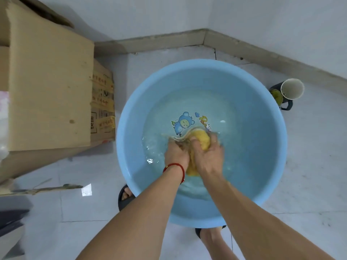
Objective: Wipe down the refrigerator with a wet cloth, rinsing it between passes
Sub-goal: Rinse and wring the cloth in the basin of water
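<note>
Fingers (195,142) of the right hand (207,156) were curled round the yellow cloth (203,140), gripping it. The left hand (176,153) was closed on the same cloth, its fingertips blurred under the water. The cloth was held bunched between both hands, partly submerged, near the front of the blue basin (270,139).

Stage judged: a rinse was under way, not a wipe. The refrigerator was not in view, so how many passes were done or left could not be told. Wringing out was probably still to come.

Containers: the basin was on the tiled floor (309,166), part-filled with clear, rippled water (216,106); a cartoon print showed on its bottom. A dark mug (287,94) lay on its side by the wall; the contents were unclear. Cardboard boxes (48,87) were stacked left; the contents were hidden.
</note>
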